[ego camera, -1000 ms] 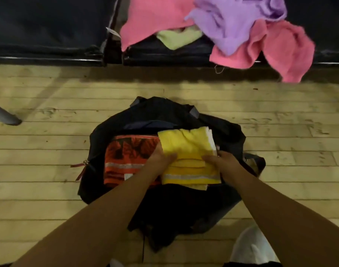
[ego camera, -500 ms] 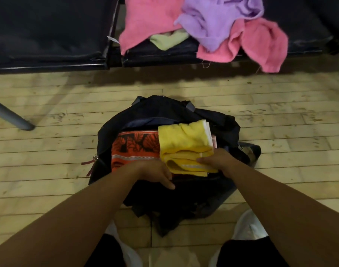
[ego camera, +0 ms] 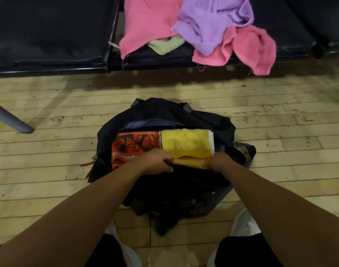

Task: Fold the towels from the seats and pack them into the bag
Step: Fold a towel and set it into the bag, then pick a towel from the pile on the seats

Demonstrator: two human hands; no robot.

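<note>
As I look down, bag (ego camera: 164, 112): open on floor (ego camera: 49, 105).
Packed yellow towel (ego camera: 186, 143): folded, in bag beside orange towel (ego camera: 134, 145).
My left hand (ego camera: 155, 160): fingers curled at near rim; hold unclear.
My right hand (ego camera: 220, 162): pinches yellow towel's near corner.
Handling: soft, light; I'd grip folded edges.

The right hand's (ego camera: 219, 163) fingers vanish under the near edge of the yellow towel (ego camera: 186, 142), so its grip can't be made out. The left hand (ego camera: 156, 161) covers the near corner of the orange patterned towel (ego camera: 133, 144), and whatever its curled fingers hold is lost in the dark of the bag (ego camera: 164, 112). A green towel (ego camera: 164, 46) lies mostly buried under the pink towel (ego camera: 145, 24) and purple towel (ego camera: 209, 22), both cut off by the top edge.
</note>
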